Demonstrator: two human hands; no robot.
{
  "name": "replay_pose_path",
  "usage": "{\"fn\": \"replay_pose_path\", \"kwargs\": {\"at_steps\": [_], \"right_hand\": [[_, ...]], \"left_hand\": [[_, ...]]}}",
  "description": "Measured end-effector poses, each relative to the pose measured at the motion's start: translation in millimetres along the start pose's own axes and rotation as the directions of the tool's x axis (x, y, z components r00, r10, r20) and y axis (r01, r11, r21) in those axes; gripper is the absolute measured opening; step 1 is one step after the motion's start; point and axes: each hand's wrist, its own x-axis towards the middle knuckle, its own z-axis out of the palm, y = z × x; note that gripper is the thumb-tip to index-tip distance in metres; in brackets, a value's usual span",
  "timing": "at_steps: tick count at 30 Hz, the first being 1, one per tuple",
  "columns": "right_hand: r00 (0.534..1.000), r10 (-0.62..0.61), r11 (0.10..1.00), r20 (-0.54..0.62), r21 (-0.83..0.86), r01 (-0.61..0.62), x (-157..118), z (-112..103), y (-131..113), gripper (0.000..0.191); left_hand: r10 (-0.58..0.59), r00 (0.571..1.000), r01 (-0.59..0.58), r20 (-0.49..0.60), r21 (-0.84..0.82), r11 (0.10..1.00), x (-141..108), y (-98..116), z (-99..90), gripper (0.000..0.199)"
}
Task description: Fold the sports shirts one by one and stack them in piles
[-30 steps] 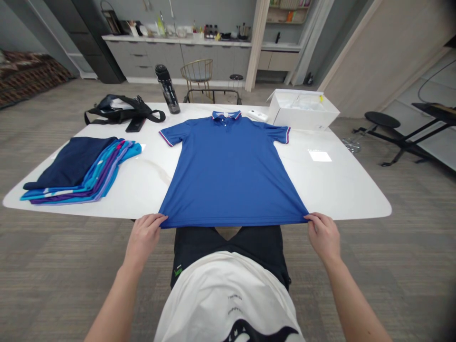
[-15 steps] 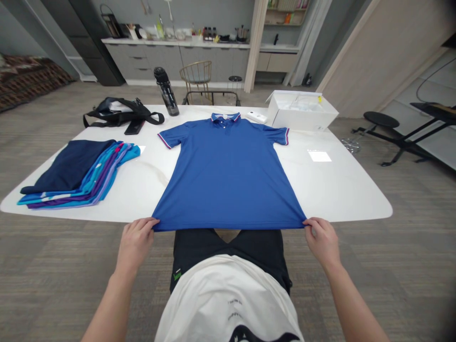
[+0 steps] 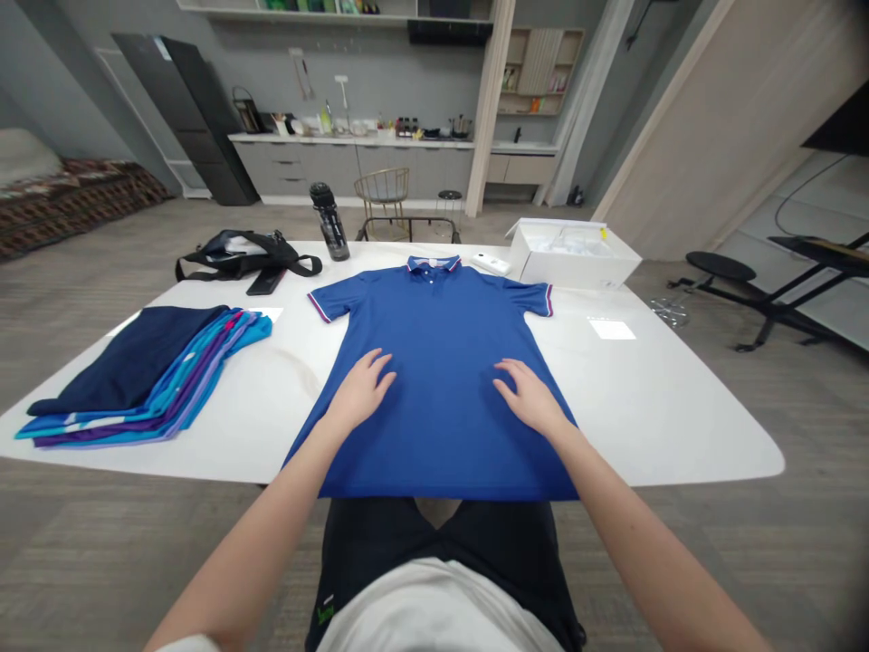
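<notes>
A blue polo shirt (image 3: 441,407) lies spread flat on the white table, its collar at the far side and its hem along the near edge. Red and white stripes trim its collar and both sleeve cuffs. Over the left part of the shirt's body is my left hand (image 3: 363,388), fingers apart and holding nothing. My right hand (image 3: 529,395) is over the right part, also open and empty. Whether either palm touches the cloth I cannot tell.
On the white table (image 3: 679,407), a stack of folded clothes (image 3: 142,371) lies at left. Behind it are a black bag (image 3: 244,254), a phone (image 3: 266,282) and a dark bottle (image 3: 329,222). A white box (image 3: 574,255) and a small white device (image 3: 491,263) stand at the back right.
Both hands have let go of the shirt's bottom corners and moved forward and inward over its body. The shirt still lies flat. The camera view has tilted up.
</notes>
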Motion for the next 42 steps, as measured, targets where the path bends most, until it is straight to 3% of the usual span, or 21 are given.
{"fn": "replay_pose_path", "kwargs": {"at_steps": [2,5,9,12,15,17,19,22,26,29,32,35,37,39,42], "right_hand": [[0.993,0.002,0.998,0.122,-0.057,0.005,35,22,-2,0.049],[0.981,0.084,0.981,0.177,-0.189,-0.050,52,44,14,0.057],[0.974,0.211,0.938,0.084,-0.299,-0.177,31,44,56,0.065],[0.959,0.277,0.912,0.057,-0.330,-0.244,33,36,72,0.070],[0.981,0.182,0.951,0.065,-0.266,-0.159,74,38,60,0.072],[0.991,0.072,0.982,0.111,-0.180,-0.052,113,46,45,0.071],[0.986,0.053,0.989,0.161,-0.145,-0.029,149,57,37,0.067],[0.975,0.152,0.971,0.164,-0.210,-0.117,175,68,49,0.064],[0.959,0.274,0.924,0.074,-0.297,-0.241,166,67,90,0.065],[0.970,0.241,0.927,0.003,-0.296,-0.230,165,56,110,0.065],[0.978,0.170,0.952,-0.120,-0.235,-0.194,198,41,125,0.055],[0.945,0.206,0.950,-0.253,-0.182,-0.255,247,29,150,0.046],[0.920,0.304,0.922,-0.249,-0.165,-0.350,273,26,172,0.047],[0.877,0.436,0.864,-0.200,-0.179,-0.470,286,28,193,0.053],[0.791,0.589,0.755,-0.165,-0.240,-0.611,282,36,215,0.068]], "left_hand": [[-0.004,0.996,-0.003,0.087,0.077,0.997,31,-1,23.3,0.055],[-0.056,0.986,0.031,0.157,0.157,0.987,40,-14,45.7,0.059],[-0.099,0.987,0.073,0.129,0.192,0.979,16,-43,48.2,0.062],[-0.110,0.987,0.087,0.118,0.182,0.979,20,-57,42.7,0.066],[-0.065,0.990,0.047,0.123,0.143,0.989,62,-58,44.3,0.068],[-0.050,0.993,0.035,0.109,0.137,0.990,103,-57,49.6,0.067],[-0.081,0.993,0.066,0.085,0.166,0.984,143,-63,55.4,0.066],[-0.226,0.973,0.211,0.042,0.229,0.950,185,-96,59.6,0.067],[-0.439,0.896,0.410,0.061,0.261,0.874,200,-165,53.3,0.077],[-0.402,0.914,0.370,0.058,0.287,0.884,203,-199,43.6,0.076],[-0.413,0.911,0.386,0.023,0.308,0.869,220,-208,36.3,0.072],[-0.322,0.946,0.298,0.032,0.299,0.907,249,-214,37.2,0.064],[-0.312,0.948,0.281,0.063,0.289,0.915,264,-224,42.7,0.063],[-0.381,0.920,0.342,0.096,0.281,0.897,271,-239,50.5,0.069],[-0.435,0.892,0.390,0.121,0.276,0.878,270,-260,60.7,0.076]]}}
